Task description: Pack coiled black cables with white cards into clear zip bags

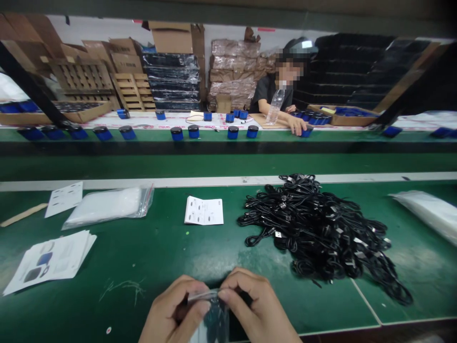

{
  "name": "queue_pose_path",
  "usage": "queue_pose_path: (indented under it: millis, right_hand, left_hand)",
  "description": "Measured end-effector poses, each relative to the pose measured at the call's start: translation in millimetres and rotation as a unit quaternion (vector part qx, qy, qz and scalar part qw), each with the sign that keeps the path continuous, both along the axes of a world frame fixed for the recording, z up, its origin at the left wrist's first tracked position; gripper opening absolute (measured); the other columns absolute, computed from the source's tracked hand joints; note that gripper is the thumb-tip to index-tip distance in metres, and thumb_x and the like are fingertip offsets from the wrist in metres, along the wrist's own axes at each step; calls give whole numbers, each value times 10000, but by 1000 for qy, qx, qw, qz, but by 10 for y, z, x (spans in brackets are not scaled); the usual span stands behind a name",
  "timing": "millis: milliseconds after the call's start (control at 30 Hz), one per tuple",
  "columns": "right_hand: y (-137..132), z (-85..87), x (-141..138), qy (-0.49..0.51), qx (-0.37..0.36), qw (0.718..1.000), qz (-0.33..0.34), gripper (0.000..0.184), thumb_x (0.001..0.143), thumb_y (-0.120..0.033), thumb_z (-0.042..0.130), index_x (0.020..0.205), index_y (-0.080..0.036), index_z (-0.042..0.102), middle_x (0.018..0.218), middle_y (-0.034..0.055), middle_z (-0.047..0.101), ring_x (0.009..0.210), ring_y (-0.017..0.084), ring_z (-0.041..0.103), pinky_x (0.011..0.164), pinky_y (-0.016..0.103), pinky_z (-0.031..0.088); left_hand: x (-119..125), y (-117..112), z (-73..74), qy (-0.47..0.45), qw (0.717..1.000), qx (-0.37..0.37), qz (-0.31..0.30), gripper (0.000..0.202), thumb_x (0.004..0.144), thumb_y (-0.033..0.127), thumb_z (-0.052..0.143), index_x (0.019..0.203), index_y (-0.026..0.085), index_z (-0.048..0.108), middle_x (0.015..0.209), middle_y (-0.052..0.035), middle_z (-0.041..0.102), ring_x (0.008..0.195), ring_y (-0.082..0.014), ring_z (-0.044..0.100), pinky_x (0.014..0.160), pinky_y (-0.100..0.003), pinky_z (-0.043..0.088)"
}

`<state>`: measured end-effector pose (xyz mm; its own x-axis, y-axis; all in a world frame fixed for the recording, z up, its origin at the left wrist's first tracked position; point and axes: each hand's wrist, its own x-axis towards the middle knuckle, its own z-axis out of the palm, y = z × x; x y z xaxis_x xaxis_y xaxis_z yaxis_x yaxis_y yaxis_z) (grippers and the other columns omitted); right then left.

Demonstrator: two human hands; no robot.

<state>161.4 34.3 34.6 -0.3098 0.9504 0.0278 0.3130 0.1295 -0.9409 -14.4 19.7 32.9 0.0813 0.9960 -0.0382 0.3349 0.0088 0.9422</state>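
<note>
Green is noted for the tabletop (pixel 150 257), which is crossed by a white strip (pixel 200 182); black is recorded for the cables (pixel 317 233), flecked with silver. The held bag (pixel 216 321) is seen as transparent. The white booklet (pixel 204 211) is patterned with dark figures. Blue canisters (pixel 233 134) are capped in black.

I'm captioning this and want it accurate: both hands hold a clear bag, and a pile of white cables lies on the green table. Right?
One slip: the cables are black, not white, as the head view shows. The rest stands: the left hand and right hand hold a clear bag, and the pile lies on the green table.
</note>
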Motion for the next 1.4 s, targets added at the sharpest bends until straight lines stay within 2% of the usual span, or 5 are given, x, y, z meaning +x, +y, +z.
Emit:
queue_pose_path:
  millis: [133,333,533,1033,1400]
  right_hand:
    - [-13,-6,-34,-29,0,999,18,186,873,-176,510,705,-178,589,675,-3,569,629,128,547,571,209,392]
    - [-14,-16,-68,8,-23,999,47,90,832,-178,579,756,-170,626,732,11,594,684,133,583,642,203,441]
    - [-23,-84,-73,-10,19,1000,20,166,846,-170,525,708,-166,619,689,13,587,623,126,568,589,210,426]
    - [-12,-81,-45,-27,-36,999,12,127,850,-181,543,755,-173,626,707,-1,580,656,132,565,612,209,419]
    - [-21,-91,-49,-65,12,997,33,134,867,-159,533,806,-173,652,784,30,601,724,147,611,662,225,447]
  left_hand:
    - [-52,27,-57,56,995,-9,-82,181,838,334,563,770,223,689,707,4,647,622,-138,627,566,-187,472]
    - [-70,41,-57,81,995,42,-38,260,874,315,516,674,217,650,625,24,599,565,-112,591,548,-163,457]
    - [-80,47,-59,69,994,-22,-81,214,859,346,532,758,221,674,709,8,629,642,-135,619,586,-184,457]
    - [-82,53,33,51,996,-72,-17,247,844,391,518,705,227,639,653,40,562,608,-131,555,555,-187,411]
    - [-184,42,-20,183,981,39,-55,228,891,322,475,727,235,606,675,40,597,595,-110,605,573,-158,440]
